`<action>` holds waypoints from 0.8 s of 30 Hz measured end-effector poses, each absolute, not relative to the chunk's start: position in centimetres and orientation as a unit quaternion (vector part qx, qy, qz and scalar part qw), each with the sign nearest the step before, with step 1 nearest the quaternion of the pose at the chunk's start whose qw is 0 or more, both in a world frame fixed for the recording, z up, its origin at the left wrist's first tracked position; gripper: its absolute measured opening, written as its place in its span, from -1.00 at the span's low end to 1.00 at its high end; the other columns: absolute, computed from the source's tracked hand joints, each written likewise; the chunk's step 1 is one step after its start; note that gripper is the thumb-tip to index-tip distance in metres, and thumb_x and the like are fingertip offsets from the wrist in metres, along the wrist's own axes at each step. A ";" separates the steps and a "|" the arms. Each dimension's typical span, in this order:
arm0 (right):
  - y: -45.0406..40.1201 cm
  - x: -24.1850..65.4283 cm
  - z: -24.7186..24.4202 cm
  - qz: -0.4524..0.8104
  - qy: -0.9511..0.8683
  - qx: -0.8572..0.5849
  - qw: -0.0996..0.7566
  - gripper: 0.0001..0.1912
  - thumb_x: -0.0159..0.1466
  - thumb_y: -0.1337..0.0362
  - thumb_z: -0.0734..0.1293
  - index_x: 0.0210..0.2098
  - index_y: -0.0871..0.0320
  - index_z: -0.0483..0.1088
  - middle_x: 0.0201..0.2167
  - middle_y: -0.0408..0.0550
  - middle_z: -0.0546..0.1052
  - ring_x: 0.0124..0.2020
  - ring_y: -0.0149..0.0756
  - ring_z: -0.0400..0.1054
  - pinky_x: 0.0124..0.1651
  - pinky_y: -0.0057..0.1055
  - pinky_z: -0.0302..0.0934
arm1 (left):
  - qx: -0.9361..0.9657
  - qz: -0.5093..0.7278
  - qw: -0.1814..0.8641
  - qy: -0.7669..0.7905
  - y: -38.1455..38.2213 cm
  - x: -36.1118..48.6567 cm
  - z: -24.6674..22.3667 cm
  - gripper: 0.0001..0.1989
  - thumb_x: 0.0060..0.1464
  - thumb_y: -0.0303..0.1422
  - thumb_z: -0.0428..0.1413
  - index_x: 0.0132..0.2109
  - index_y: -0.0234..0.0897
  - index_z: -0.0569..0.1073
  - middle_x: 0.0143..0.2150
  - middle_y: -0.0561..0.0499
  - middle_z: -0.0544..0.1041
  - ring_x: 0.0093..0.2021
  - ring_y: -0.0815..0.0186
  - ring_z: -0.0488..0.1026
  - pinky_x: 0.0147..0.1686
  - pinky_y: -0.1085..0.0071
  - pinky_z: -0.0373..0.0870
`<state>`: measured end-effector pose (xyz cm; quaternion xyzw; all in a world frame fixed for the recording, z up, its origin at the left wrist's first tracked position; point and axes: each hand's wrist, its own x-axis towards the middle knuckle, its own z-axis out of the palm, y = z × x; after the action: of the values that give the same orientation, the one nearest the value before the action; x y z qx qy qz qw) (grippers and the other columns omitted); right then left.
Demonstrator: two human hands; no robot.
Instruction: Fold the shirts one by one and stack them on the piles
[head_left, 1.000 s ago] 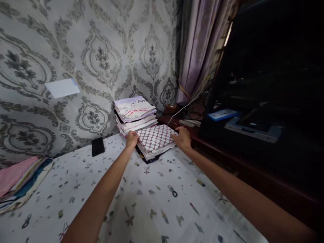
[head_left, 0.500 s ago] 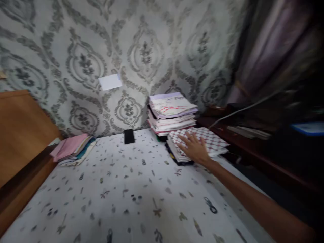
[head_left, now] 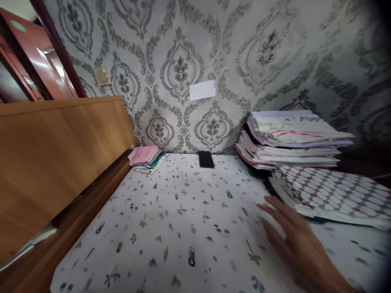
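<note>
My right hand (head_left: 287, 232), somewhat blurred, is at the lower right over the printed bed sheet (head_left: 171, 203). Its fingers are apart and nothing is in them. Just beyond it lies a low stack of folded clothes (head_left: 339, 191) topped by a white cloth with a dark red lattice pattern. Behind that rises a taller stack of folded clothes (head_left: 293, 138), white and lilac, with red marks on the top piece. Toward the far left corner sits a small pile of folded clothes (head_left: 143, 156), pink on top. My left hand is out of view.
A flat black object (head_left: 206, 159), perhaps a phone, lies by the wall. White paper (head_left: 202, 90) is stuck to the patterned wallpaper. A wooden headboard (head_left: 67, 150) borders the left side, with a wall switch (head_left: 102, 76) and a reddish door (head_left: 39, 57) beyond.
My right hand has come off the lattice-patterned stack and moved down toward me over the sheet. The view has swung left, bringing the door and more of the headboard in.
</note>
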<state>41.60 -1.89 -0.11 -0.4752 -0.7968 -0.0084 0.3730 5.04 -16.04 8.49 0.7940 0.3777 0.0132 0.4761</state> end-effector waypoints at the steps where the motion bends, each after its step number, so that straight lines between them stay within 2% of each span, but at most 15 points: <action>1: -3.1 40.0 -0.5 0.017 -0.808 -0.457 0.371 -0.59 0.28 0.01 0.22 0.03 -0.10 0.51 0.23 0.11 0.45 0.24 0.19 0.32 0.22 0.27 0.23 | 0.795 0.034 0.448 0.408 -14.9 3.1 8.3 -0.49 0.04 0.11 -0.22 0.02 0.53 0.51 -0.34 0.06 0.51 -0.27 0.19 0.55 -0.49 0.32 0.39; 3: -5.1 37.1 -0.9 0.069 -0.825 -0.424 0.368 -0.61 0.29 0.04 0.26 0.07 -0.14 0.51 0.25 0.05 0.43 0.24 0.17 0.33 0.22 0.29 0.25 | 0.793 0.036 0.446 0.413 -13.3 0.5 7.9 -0.47 0.06 0.09 -0.23 0.03 0.49 0.52 -0.36 0.04 0.50 -0.30 0.21 0.56 -0.51 0.34 0.38; 5: -6.7 34.5 -1.0 0.121 -0.836 -0.396 0.360 -0.61 0.30 0.08 0.28 0.10 -0.15 0.50 0.28 0.00 0.41 0.26 0.14 0.31 0.25 0.27 0.25 | 0.776 -0.009 0.494 0.391 -13.2 -0.3 7.4 -0.48 0.04 0.11 -0.22 0.01 0.52 0.51 -0.35 0.04 0.51 -0.29 0.21 0.58 -0.55 0.35 0.36; 8: -8.1 31.2 -0.7 0.193 -0.842 -0.364 0.347 -0.61 0.32 0.09 0.28 0.12 -0.19 0.49 0.29 -0.07 0.40 0.29 0.09 0.28 0.29 0.24 0.22 | 0.744 -0.052 0.555 0.370 -14.1 0.4 7.3 -0.60 -0.06 0.19 -0.06 -0.10 0.57 0.55 -0.33 0.04 0.54 -0.22 0.19 0.61 -0.60 0.35 0.33; 10: -8.7 29.6 -0.8 0.227 -0.837 -0.356 0.348 -0.61 0.32 0.08 0.29 0.12 -0.21 0.49 0.28 -0.09 0.41 0.30 0.06 0.27 0.31 0.22 0.21 | 0.742 -0.025 0.557 0.373 -13.3 0.2 8.3 -0.59 -0.09 0.21 0.06 -0.10 0.40 0.59 -0.26 0.01 0.59 -0.18 0.15 0.61 -0.51 0.33 0.43; 12: -9.0 28.6 -1.4 0.250 -0.828 -0.359 0.350 -0.62 0.34 0.08 0.28 0.12 -0.20 0.49 0.28 -0.09 0.41 0.30 0.05 0.27 0.33 0.21 0.19 | 0.735 0.052 0.521 0.431 -10.5 -1.5 9.9 -0.50 0.01 0.18 0.08 -0.02 0.12 0.61 -0.15 -0.05 0.62 -0.14 0.12 0.60 -0.31 0.27 0.54; 13: -9.1 28.2 -1.9 0.260 -0.824 -0.363 0.351 -0.62 0.34 0.08 0.28 0.12 -0.20 0.49 0.27 -0.09 0.42 0.30 0.05 0.28 0.33 0.21 0.18 | 0.691 0.162 0.454 0.539 -8.5 -3.0 10.8 -0.53 0.08 0.13 0.07 -0.06 -0.03 0.61 -0.15 -0.09 0.63 -0.16 0.12 0.60 -0.25 0.25 0.54; 14: -9.1 28.0 -2.4 0.271 -0.818 -0.367 0.350 -0.62 0.34 0.07 0.28 0.12 -0.19 0.49 0.27 -0.08 0.42 0.30 0.05 0.28 0.33 0.22 0.18 | 0.619 0.248 0.354 0.656 -6.2 -4.7 11.6 -0.58 0.11 0.05 0.10 -0.06 -0.08 0.60 -0.11 -0.08 0.64 -0.14 0.13 0.60 -0.20 0.27 0.54; 15: -9.1 28.0 -2.8 0.283 -0.812 -0.372 0.350 -0.62 0.33 0.06 0.29 0.12 -0.19 0.49 0.26 -0.08 0.43 0.29 0.06 0.28 0.33 0.22 0.18 | 0.579 0.281 0.286 0.710 -3.9 -6.5 12.2 -0.60 0.19 -0.05 0.07 0.04 -0.14 0.54 0.01 -0.13 0.60 -0.01 0.11 0.57 -0.11 0.27 0.51; 17: -8.9 28.1 -3.3 0.308 -0.796 -0.387 0.349 -0.60 0.32 0.03 0.30 0.13 -0.17 0.48 0.25 -0.06 0.45 0.27 0.07 0.31 0.31 0.22 0.20 | 0.478 0.287 0.156 0.815 0.5 -10.3 12.7 -0.67 0.18 -0.21 0.12 0.00 -0.31 0.52 0.06 -0.29 0.56 0.12 -0.03 0.50 -0.04 0.21 0.47; 20: -8.6 28.6 -3.1 0.338 -0.774 -0.410 0.344 -0.61 0.30 0.01 0.32 0.10 -0.18 0.50 0.20 -0.05 0.49 0.21 0.07 0.39 0.27 0.19 0.27 | 0.395 0.258 0.071 0.879 5.0 -14.8 11.6 -0.64 0.12 -0.34 0.17 0.02 -0.49 0.48 0.12 -0.54 0.47 0.24 -0.25 0.37 0.05 0.03 0.39; 24: -8.3 28.8 -2.7 0.358 -0.757 -0.413 0.357 -0.62 0.27 -0.01 0.34 0.08 -0.31 0.50 0.15 -0.12 0.53 0.15 0.08 0.43 0.27 0.18 0.29 | 0.355 0.217 0.026 0.909 8.4 -18.0 9.3 -0.60 0.13 -0.39 0.15 0.07 -0.56 0.45 0.14 -0.62 0.44 0.20 -0.28 0.41 0.08 -0.05 0.34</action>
<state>28.83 -8.32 -2.71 -0.4133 -0.7573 0.3577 0.3575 -18.00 8.39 9.27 0.3549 0.9089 0.2174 0.0256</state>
